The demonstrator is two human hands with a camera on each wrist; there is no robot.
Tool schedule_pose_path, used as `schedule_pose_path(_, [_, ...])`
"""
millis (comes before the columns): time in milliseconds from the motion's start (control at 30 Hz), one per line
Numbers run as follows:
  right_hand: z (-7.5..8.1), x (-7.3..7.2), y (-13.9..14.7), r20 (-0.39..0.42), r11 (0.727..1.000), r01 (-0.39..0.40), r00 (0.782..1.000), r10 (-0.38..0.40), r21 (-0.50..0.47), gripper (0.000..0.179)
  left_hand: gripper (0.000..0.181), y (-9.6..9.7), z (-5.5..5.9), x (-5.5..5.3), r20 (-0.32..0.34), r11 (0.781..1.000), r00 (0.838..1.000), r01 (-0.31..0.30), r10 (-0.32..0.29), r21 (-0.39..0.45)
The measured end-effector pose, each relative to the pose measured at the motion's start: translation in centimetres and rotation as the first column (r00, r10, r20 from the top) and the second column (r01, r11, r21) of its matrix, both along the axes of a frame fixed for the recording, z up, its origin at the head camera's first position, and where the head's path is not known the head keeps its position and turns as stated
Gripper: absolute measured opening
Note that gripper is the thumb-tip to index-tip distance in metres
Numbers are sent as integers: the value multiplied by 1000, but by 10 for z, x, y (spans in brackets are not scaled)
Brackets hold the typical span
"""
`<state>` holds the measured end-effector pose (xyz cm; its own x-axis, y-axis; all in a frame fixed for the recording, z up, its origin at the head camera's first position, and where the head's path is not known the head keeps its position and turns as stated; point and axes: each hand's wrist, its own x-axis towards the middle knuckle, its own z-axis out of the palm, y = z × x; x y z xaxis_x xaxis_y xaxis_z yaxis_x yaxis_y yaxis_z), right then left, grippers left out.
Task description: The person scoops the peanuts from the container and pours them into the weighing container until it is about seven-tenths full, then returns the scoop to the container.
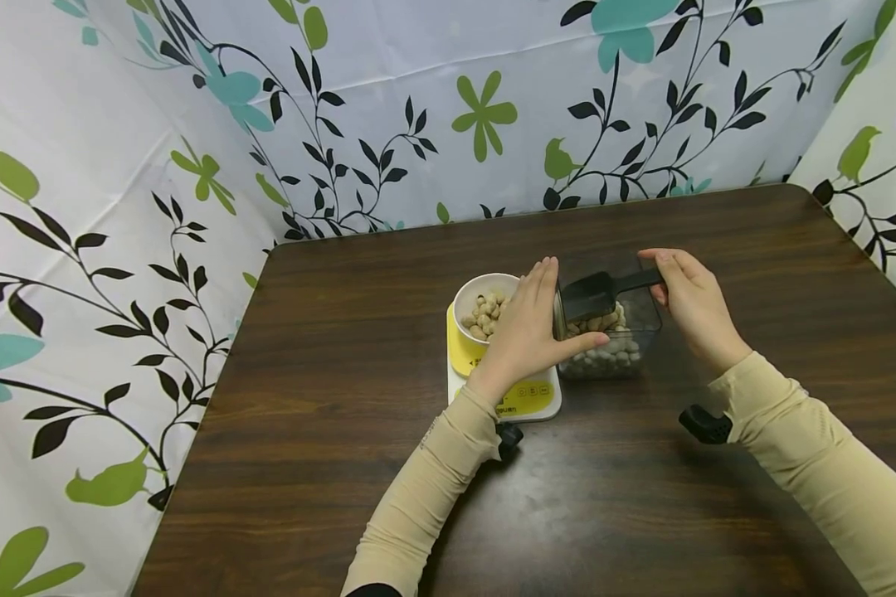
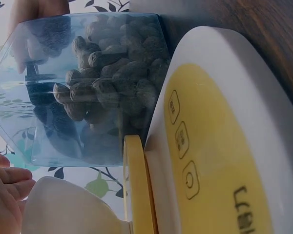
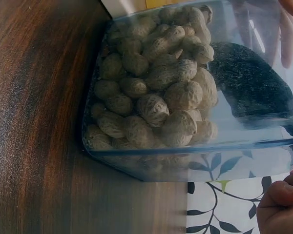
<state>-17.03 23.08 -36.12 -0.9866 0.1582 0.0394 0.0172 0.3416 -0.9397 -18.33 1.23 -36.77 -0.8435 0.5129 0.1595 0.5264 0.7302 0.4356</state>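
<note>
My right hand (image 1: pixel 693 305) pinches the handle of a black scoop (image 1: pixel 588 297), whose blade lies inside a clear plastic container (image 1: pixel 650 319). Unshelled peanuts (image 3: pixel 168 92) fill the lower part of this container, and in the right wrist view the blade is above them. My left hand (image 1: pixel 526 332) has straight fingers, with the thumb spread across the container's near left side; whether the palm presses on the wall cannot be told. Left of that hand, a white bowl (image 1: pixel 460 308) holding peanuts stands on a yellow and white kitchen scale (image 2: pixel 212 126). The left hand hides part of the bowl.
Scale and container stand close beside each other on a dark wooden table (image 1: pixel 328 398). Behind the table hangs a white curtain (image 1: pixel 388 108) printed with leaves, flowers and birds. The scale's buttons face the near side.
</note>
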Motion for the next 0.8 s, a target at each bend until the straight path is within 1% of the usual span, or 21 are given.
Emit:
schedule_pose_path(167, [1,-1,-1,19,1000,7,1000,-7,17,60,109,0,1,-1,1,1000,1000,6,-6,3])
schedule_pose_path(333, [2,-1,0,43,1000,6,999,-7,17,59,109,2,2,-1,4,1000,1000,6,-6,0])
schedule_pose_path(500, [1,-1,2,70,999,3,998,-6,39,57,109,2,2,-1,-5,1000,1000,10,-10,-15])
schedule_pose_path(567, [1,-2,3,74,999,-2,997,-1,52,55,108,2,2,-2,-8,1000,1000,12,-12,-18])
schedule_pose_path(700, [2,-3,3,66,999,-11,998,8,48,50,108,1,3,-4,-19,1000,1000,14,-14,-25])
schedule_pose_path(800, [2,-4,3,69,998,-18,998,13,68,54,108,0,3,-4,-26,999,1000,15,-16,-31])
